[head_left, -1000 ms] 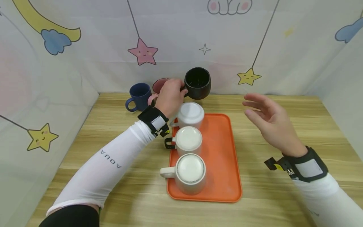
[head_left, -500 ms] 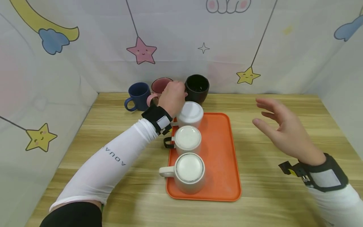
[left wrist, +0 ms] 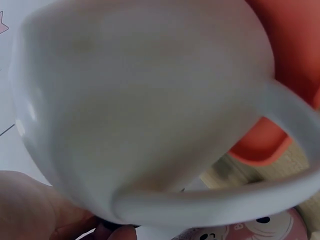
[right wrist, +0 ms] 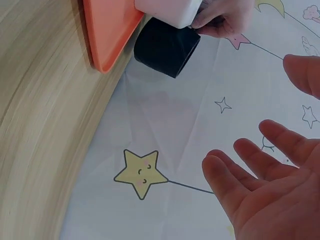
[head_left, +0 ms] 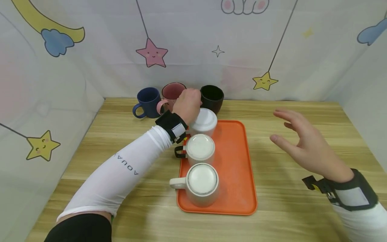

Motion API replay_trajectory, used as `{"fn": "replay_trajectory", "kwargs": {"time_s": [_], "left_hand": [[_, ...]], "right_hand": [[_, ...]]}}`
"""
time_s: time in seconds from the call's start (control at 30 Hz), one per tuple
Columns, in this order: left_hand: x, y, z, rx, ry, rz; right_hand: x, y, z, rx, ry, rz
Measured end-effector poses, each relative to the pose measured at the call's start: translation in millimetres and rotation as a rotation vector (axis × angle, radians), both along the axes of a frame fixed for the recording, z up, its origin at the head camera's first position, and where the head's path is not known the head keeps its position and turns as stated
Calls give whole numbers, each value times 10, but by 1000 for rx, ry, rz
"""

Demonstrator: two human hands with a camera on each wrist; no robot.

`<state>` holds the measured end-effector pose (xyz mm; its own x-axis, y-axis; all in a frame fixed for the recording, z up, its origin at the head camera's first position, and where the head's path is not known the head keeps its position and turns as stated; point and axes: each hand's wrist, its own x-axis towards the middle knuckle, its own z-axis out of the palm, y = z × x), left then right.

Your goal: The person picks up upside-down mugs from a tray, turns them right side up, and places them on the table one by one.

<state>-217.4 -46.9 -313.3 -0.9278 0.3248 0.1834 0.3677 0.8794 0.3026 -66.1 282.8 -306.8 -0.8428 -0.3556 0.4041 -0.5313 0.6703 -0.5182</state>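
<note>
My left hand (head_left: pixel 188 106) holds the black mug (head_left: pixel 212 99) by its handle side, at the back of the table behind the tray. This mug stands upright, its mouth facing up; its handle is hidden by the hand. Just in front, an upside-down white mug (head_left: pixel 204 121) sits at the tray's far end and fills most of the left wrist view. My right hand (head_left: pixel 311 148) hovers over the table's right side, fingers spread and relaxed, holding nothing. To the left of the left hand are a pink mug (head_left: pixel 173 91) and a blue mug (head_left: pixel 148 101), both upright.
The orange tray (head_left: pixel 237 168) carries two more upside-down mugs along its left side: a white one with a black handle (head_left: pixel 180 152) and a ribbed cream one (head_left: pixel 202 185). Their handles point left. A patterned cloth wall (head_left: pixel 187 30) rises behind the table.
The black mug has come down and slightly toward me, from a raised position onto or near the tabletop, with my left hand on it. My right hand has drawn back to the right.
</note>
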Motion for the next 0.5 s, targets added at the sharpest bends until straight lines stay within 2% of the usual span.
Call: {"fn": "replay_trajectory", "kwargs": {"time_s": [0.5], "left_hand": [[-60,7,-48,-19,0,-22]], "right_hand": [[77,92,-31,120,-145,-6]]}}
